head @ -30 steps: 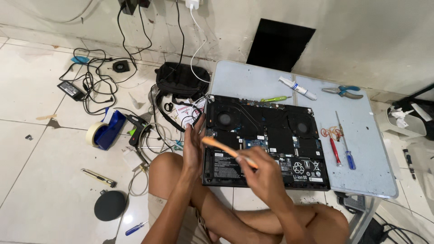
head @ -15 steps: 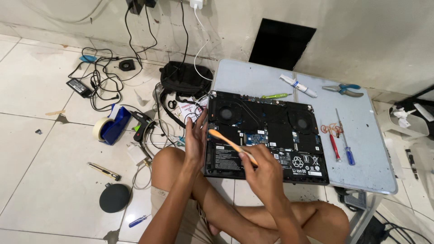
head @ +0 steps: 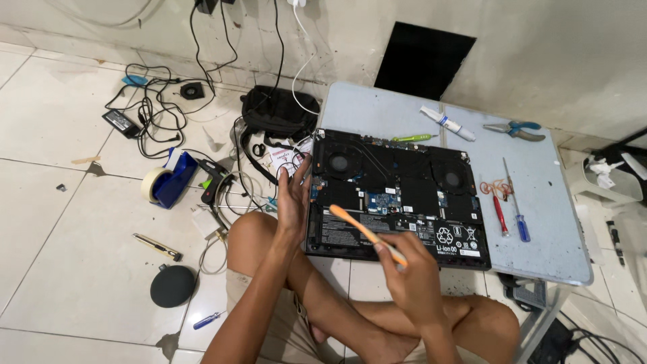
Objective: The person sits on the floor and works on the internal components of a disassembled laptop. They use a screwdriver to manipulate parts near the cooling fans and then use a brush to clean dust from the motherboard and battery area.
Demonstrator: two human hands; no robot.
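An opened laptop lies bottom-up on a low grey table, its fans, circuit board and battery exposed. My left hand rests against the laptop's left edge, fingers upright. My right hand holds an orange brush-like tool by its near end, the far end angled up and left over the battery area.
On the table lie red and blue screwdrivers, blue-handled pliers, a white tube and a green tool. On the tiled floor sit a black bag, tangled cables, a tape dispenser and a dark round disc.
The orange tool has shifted slightly right and lower over the laptop with my right hand. My left hand stays at the laptop's left edge.
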